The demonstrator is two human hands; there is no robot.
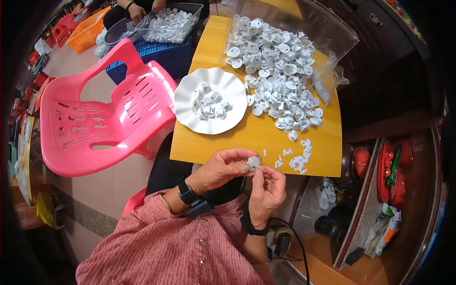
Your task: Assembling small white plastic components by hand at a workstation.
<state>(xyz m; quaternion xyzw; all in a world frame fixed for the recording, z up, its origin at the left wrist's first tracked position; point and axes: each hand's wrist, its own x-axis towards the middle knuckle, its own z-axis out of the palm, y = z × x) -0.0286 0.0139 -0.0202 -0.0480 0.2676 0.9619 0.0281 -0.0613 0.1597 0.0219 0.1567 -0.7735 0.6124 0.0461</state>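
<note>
Left grip (pixel 221 167) pinches a small white plastic piece (pixel 253 162) between thumb and fingers; right grip (pixel 267 192) touches its lower edge, whether grasping I cannot tell. Just right of both, tiny white parts (pixel 299 163) lie on the yellow worktop (pixel 204 148). Beyond spreads a heap of white pieces (pixel 282 80); ahead, leftward, sits a fluted plate (pixel 184 96).

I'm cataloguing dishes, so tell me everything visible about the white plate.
The plate is round and white, with a wavy rim and a smooth, shiny surface, perhaps ceramic or plastic. It lies face up on the yellow table, its left rim apparently overhanging the edge, near the pink chair. Several white pieces sit clustered in its middle.
</note>
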